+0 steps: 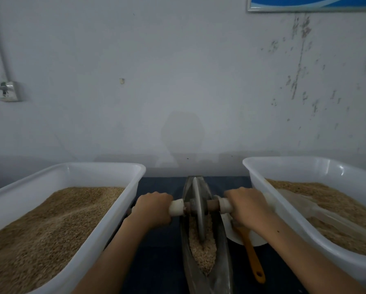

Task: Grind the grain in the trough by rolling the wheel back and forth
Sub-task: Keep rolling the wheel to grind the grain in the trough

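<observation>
A pale, scuffed wall [177, 71] is filling most of the view, its paint flaking at the right. A wall socket [9, 91] is sitting at left, a blue framed sign [311, 3] is showing at the top, and dim light is falling over the dark counter [156, 185].

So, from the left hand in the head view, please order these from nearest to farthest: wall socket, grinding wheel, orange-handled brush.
From the left hand:
1. Grinding wheel, just to its right, in the trough.
2. Orange-handled brush, past the trough, under the right arm.
3. Wall socket, far up on the left wall.

Head-worn view, forward and downward
</observation>
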